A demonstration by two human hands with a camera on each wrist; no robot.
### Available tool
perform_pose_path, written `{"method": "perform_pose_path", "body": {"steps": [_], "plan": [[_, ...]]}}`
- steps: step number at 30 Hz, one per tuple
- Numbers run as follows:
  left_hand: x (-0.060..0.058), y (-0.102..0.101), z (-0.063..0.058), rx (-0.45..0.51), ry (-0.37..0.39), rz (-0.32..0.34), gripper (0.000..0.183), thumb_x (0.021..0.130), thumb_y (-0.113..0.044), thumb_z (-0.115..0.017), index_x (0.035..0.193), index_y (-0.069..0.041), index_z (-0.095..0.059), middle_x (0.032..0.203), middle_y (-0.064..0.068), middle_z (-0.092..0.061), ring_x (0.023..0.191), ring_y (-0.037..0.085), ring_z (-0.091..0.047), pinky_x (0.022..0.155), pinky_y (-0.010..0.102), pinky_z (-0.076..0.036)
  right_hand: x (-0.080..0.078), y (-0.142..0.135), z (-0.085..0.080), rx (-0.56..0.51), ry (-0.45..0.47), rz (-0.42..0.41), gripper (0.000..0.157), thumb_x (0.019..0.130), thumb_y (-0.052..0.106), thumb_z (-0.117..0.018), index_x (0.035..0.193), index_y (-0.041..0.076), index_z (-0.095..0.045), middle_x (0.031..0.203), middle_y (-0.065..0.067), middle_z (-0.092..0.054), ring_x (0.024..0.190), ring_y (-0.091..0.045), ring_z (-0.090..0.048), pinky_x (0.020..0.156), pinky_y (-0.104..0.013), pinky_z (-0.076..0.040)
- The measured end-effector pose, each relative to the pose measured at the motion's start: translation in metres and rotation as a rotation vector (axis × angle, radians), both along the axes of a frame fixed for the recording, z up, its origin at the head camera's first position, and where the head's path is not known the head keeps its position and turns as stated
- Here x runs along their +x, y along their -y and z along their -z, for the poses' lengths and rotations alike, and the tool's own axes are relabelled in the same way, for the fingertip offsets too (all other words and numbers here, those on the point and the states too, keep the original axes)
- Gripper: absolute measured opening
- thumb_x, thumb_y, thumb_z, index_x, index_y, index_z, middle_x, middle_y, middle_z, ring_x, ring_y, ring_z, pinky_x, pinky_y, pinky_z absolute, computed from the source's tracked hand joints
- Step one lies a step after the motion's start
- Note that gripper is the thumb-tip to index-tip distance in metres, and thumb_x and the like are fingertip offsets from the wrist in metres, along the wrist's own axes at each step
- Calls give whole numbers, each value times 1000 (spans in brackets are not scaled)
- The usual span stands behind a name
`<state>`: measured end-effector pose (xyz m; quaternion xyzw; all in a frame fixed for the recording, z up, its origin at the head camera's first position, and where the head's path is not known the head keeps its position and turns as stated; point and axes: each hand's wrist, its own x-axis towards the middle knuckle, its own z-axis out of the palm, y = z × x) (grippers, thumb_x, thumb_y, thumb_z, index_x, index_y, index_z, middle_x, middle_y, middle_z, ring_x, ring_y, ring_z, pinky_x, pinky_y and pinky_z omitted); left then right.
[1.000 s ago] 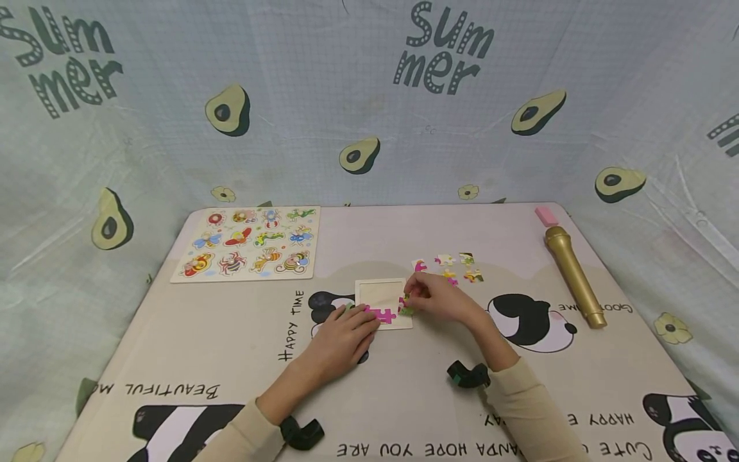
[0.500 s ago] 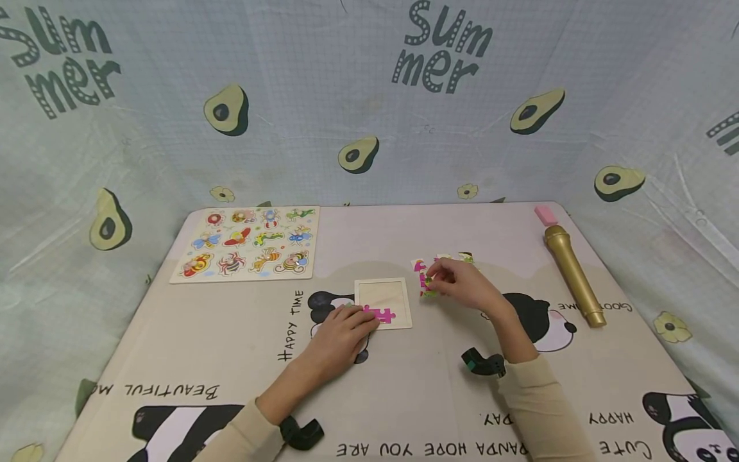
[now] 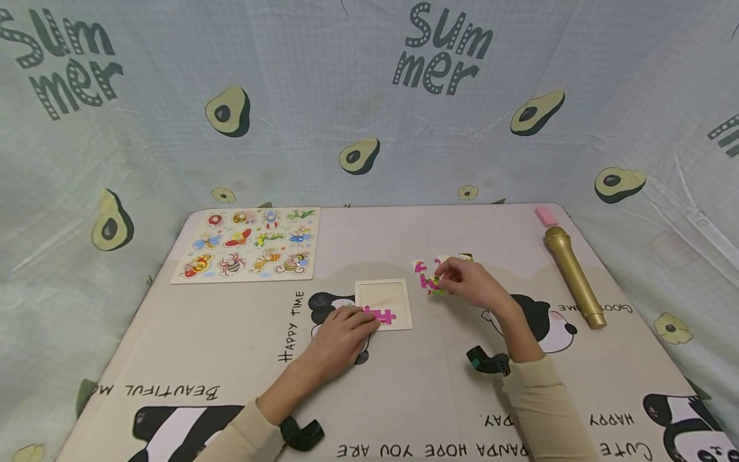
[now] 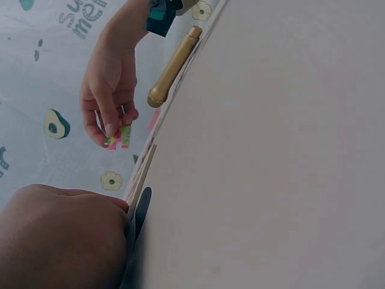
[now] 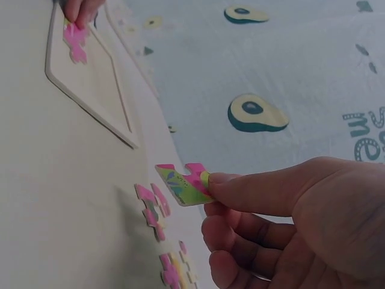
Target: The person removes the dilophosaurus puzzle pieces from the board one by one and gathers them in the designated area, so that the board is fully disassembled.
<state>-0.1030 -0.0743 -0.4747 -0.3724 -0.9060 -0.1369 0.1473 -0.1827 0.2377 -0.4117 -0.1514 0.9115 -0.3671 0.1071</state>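
Observation:
My right hand (image 3: 475, 283) pinches a green and pink jigsaw piece (image 5: 186, 188) between thumb and fingers, above the table. Below it lie several loose jigsaw pieces (image 5: 150, 212), partly hidden by the hand in the head view. To the left is a small wooden puzzle tray (image 3: 383, 292) with a raised rim. Joined pink pieces (image 3: 385, 315) sit along its near side. My left hand (image 3: 339, 339) rests over the tray's near left corner, its fingers extended and touching the pink pieces there. That corner is covered by the hand.
An insect picture board (image 3: 248, 244) lies at the back left. At the right are a gold microphone (image 3: 574, 276) and a pink block (image 3: 546, 216). A panda-print cloth (image 3: 231, 333) covers the table, and a patterned curtain (image 3: 427, 147) hangs behind it.
My right hand has moved right, away from the tray, carrying the green and pink piece over the loose pieces. My left hand stays on the tray.

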Motion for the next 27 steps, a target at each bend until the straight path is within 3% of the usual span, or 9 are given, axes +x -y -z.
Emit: {"method": "perform_pose_path", "body": {"steps": [8, 16, 27], "plan": [[0, 0, 0, 18, 5, -5, 31, 93, -15, -67, 124, -17, -71, 125, -1, -69, 120, 21, -59, 109, 43, -45, 0, 0, 0, 0, -8, 14, 16, 96, 12, -65, 110, 4, -65, 89, -8, -62, 75, -17, -58, 64, -25, -49], [1, 0, 0, 57, 74, -38, 29, 97, -19, -63, 125, -18, -71, 129, -2, -67, 122, 20, -57, 109, 43, -44, -1, 4, 6, 24, -17, -2, 17, 96, 14, -65, 109, 3, -66, 87, -7, -62, 75, -16, -57, 63, -24, -49], [1, 0, 1, 92, 66, -44, 26, 96, -19, -64, 121, -20, -73, 125, -4, -67, 119, 18, -58, 103, 41, -45, 3, 20, 18, 127, 20, -83, 17, 96, 16, -65, 108, 4, -65, 85, -4, -63, 75, -15, -53, 68, -26, -47]]}}
